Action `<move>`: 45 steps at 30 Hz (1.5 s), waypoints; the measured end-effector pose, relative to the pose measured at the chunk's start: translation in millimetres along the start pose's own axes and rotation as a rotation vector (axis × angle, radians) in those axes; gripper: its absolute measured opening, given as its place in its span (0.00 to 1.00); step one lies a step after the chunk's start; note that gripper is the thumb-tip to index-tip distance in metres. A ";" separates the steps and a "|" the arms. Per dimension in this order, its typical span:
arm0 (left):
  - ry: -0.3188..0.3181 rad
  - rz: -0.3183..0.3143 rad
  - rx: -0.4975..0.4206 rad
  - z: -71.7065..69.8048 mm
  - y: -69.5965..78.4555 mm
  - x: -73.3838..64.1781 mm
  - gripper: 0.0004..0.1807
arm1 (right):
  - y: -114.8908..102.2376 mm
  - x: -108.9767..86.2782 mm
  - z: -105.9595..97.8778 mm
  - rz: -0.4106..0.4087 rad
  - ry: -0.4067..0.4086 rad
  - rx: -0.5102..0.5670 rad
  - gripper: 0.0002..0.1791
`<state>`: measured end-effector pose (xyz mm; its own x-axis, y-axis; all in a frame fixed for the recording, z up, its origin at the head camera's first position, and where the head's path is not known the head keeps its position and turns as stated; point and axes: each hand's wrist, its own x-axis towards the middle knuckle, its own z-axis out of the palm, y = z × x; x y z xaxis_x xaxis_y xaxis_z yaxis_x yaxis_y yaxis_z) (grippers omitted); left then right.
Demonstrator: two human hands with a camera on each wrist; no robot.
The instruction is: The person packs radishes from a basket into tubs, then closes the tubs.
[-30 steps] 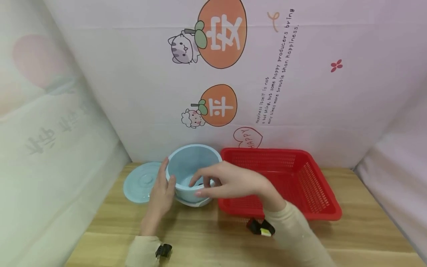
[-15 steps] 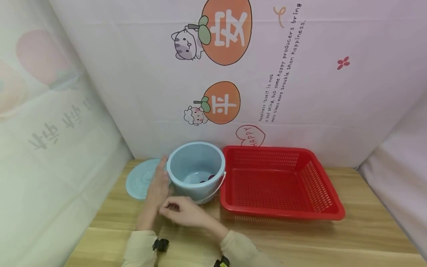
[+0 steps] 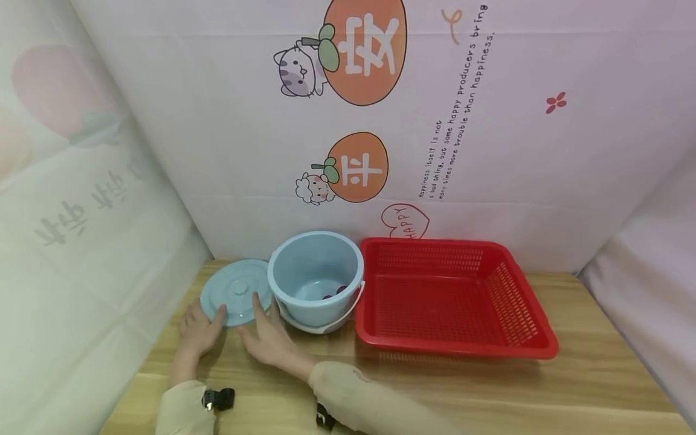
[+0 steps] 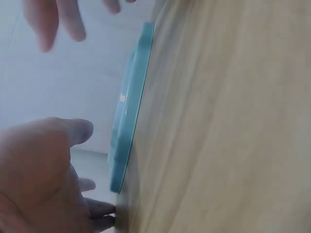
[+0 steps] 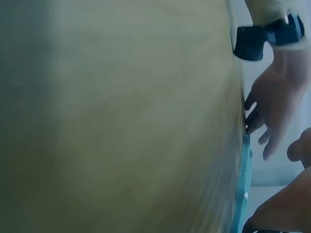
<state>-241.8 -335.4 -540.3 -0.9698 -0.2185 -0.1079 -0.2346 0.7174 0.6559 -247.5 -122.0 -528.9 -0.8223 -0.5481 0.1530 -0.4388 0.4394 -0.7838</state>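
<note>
A round light-blue lid [image 3: 225, 290] with a small knob lies flat on the wooden table, left of the light-blue bucket [image 3: 304, 311]. My left hand [image 3: 198, 329] is at the lid's left edge, its fingers and thumb spread apart. Over the lid's front right edge reaches my right hand [image 3: 269, 341], fingers loosely extended. In the left wrist view the left fingertips come down beside the lid's rim [image 4: 127, 126]. Both hands flank the lid in the right wrist view, with nothing gripped. A few dark purple pieces [image 3: 341, 290] lie at the bottom of the uncovered bucket.
A red perforated plastic basket [image 3: 457, 347] stands right of the bucket, close against it. The bucket's white handle [image 3: 326, 328] hangs down at its front. A printed cloth [image 3: 244, 151] rises behind the table [image 3: 435, 399], with white cloth at both sides.
My right hand has come out of the bucket and moved left to the lid. The left hand has left the bucket's side and shifted to the lid's left edge.
</note>
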 end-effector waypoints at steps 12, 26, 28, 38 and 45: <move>-0.030 0.019 -0.094 -11.7 -25.0 13.0 0.56 | -7.9 58.9 13.3 0.341 0.037 0.171 0.42; -0.132 -0.054 -0.122 -16.9 -14.9 4.7 0.47 | -19.1 71.5 9.1 0.432 0.215 0.540 0.36; -0.135 -0.067 -0.155 -20.4 -6.5 -0.1 0.43 | -19.8 73.2 8.1 0.445 0.248 0.626 0.35; -0.136 -0.094 -0.317 -30.5 -1.1 -6.6 0.39 | -17.6 71.4 5.0 0.462 0.314 0.807 0.42; -0.123 -0.081 -0.277 -38.8 6.7 -11.5 0.42 | -27.9 70.0 3.2 0.372 0.292 0.554 0.36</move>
<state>-229.7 -353.7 -505.6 -0.9533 -0.1738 -0.2470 -0.3013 0.4900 0.8180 -291.7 -174.9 -498.3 -0.9785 -0.1859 -0.0895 0.0733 0.0926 -0.9930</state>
